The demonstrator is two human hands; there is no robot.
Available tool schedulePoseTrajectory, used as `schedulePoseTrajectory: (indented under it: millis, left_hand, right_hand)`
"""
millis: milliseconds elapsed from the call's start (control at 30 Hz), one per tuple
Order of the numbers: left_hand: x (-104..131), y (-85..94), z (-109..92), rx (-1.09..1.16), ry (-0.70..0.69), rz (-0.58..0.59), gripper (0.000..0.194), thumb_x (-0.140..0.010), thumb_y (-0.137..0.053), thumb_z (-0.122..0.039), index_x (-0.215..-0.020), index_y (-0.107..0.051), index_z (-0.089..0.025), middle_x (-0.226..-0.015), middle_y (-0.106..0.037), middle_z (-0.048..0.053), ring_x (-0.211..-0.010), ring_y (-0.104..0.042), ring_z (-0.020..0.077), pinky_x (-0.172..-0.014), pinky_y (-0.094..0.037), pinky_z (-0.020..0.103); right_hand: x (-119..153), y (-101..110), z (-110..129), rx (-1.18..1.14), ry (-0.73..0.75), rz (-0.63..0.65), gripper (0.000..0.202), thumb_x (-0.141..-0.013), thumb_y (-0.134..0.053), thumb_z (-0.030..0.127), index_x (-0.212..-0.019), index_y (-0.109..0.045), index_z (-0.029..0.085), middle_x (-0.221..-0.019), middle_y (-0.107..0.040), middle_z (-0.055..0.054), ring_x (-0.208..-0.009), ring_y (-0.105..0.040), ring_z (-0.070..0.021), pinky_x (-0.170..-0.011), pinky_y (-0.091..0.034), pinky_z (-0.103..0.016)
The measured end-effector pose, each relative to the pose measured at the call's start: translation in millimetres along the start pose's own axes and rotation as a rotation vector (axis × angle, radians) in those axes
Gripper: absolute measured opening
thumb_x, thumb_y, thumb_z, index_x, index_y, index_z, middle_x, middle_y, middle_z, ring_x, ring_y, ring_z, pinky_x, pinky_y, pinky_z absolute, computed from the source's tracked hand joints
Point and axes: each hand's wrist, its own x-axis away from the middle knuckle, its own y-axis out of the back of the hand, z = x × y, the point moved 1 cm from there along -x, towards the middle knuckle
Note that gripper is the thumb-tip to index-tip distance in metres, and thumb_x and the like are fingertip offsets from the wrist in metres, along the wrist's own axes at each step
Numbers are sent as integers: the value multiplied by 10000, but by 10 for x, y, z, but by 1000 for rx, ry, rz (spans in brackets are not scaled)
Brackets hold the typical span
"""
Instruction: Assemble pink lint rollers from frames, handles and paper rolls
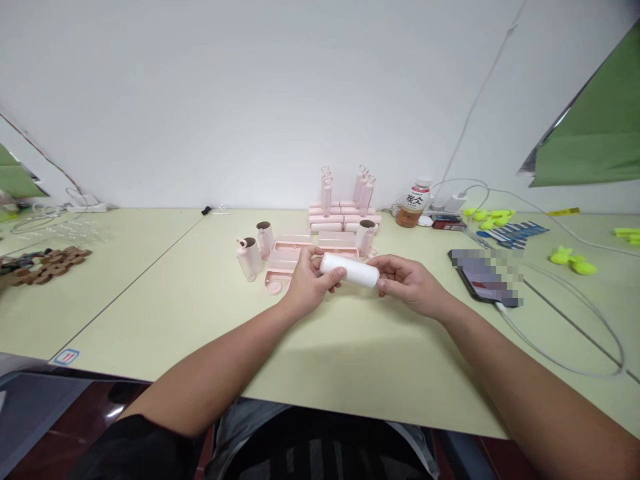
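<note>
A white roll (350, 270) is held over the table, slightly tilted down to the right. My left hand (315, 280) wraps its left end, with the thumb lying on top. At the right end my right hand (403, 283) grips with thumb and fingertips; its lower fingers are partly hidden. Behind my left hand lie open pink plastic cases (285, 260) and a small round pink cap (275, 288). Close by stands a roll with a brown core (265, 233), and another cored roll (367, 230) stands behind my right hand.
Stacked pink cylinders (325, 223) and upright pink pieces with loops (367, 190) stand near the wall. To the right are a drink bottle (415, 202), a phone (483, 280) with a white cable (555, 363), and yellow-green pieces (573, 259). Brown linked pieces (55, 265) lie far left.
</note>
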Motion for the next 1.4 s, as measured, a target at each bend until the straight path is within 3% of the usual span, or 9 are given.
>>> schedulePoseTrajectory:
  millis: [133, 367, 567, 700, 800, 933, 1067, 1233, 1400]
  left_hand:
    - [17, -10, 6, -14, 2, 20, 607, -676, -808, -418, -934, -291, -235, -794, -584, -57, -557, -625, 99, -479, -488, 209]
    - [-8, 17, 9, -21, 13, -64, 669, -613, -848, -430, -900, -273, -241, -756, -574, -63, -572, -664, 145, -443, -486, 211]
    - [-99, 88, -63, 104, 20, -208, 672, -605, -839, -461, -957, -315, -231, -801, -633, -34, -539, -666, 136, -441, -504, 219]
    - [-73, 53, -63, 186, 101, -183, 640, -620, -843, -451, -927, -331, -220, -810, -648, -14, -564, -670, 129, -434, -502, 199]
    - [-22, 0, -56, 244, 161, -151, 611, -639, -836, -457, -930, -360, -208, -832, -653, 2, -571, -664, 115, -442, -510, 195]
    - [42, -80, -27, 258, 272, -37, 586, -668, -805, -504, -986, -431, -184, -821, -651, 19, -552, -645, 105, -427, -496, 193]
    - [83, -130, -6, 146, 367, 35, 590, -652, -770, -603, -896, -420, -195, -694, -603, -16, -441, -553, 79, -340, -344, 167]
    - [105, -99, -28, -86, 359, 81, 460, -682, -769, -456, -813, -397, -221, -613, -497, -68, -464, -456, 74, -416, -276, 190]
    - [137, -63, -52, -740, 57, -2, 163, -717, -631, -142, -841, -540, -196, -833, -478, -12, -707, -464, 115, -638, -374, 245]
  right_hand:
    - [5, 11, 22, -29, -55, -39, 361, -698, -697, 250, -1055, -662, 203, -771, -668, -1, -613, -605, -151, -581, -534, -294]
    - [-19, -69, 5, -307, -381, -120, 463, -726, -684, 180, -1183, -616, 209, -758, -712, -30, -639, -704, -177, -670, -625, -347]
    - [5, -335, -106, -275, -520, -3, 408, -769, -696, 169, -1171, -621, 163, -795, -674, -46, -684, -699, -166, -644, -632, -299]
    - [21, -445, -146, -207, -474, 39, 450, -771, -698, 197, -1209, -598, 168, -1059, -680, -125, -711, -693, -173, -609, -626, -310]
    - [16, -430, -124, -132, -372, -32, 493, -765, -727, 286, -1228, -570, 225, -1373, -532, -146, -665, -668, -142, -499, -594, -286]
    - [10, -396, -58, -153, -162, -128, 505, -777, -720, 415, -1202, -527, 223, -1031, -655, -74, -573, -611, -124, -395, -511, -242]
    - [11, -354, -16, -248, -46, -235, 467, -731, -745, 477, -1041, -535, 197, -646, -578, 39, -447, -520, -109, -354, -440, -231]
    - [-16, -152, -24, -275, 63, -476, 372, -743, -715, 469, -944, -514, 229, -642, -577, 41, -510, -557, -144, -380, -438, -243]
    - [-60, 37, -101, 147, 58, -642, 302, -729, -724, 372, -952, -580, 229, -773, -634, 9, -671, -592, -173, -594, -509, -312]
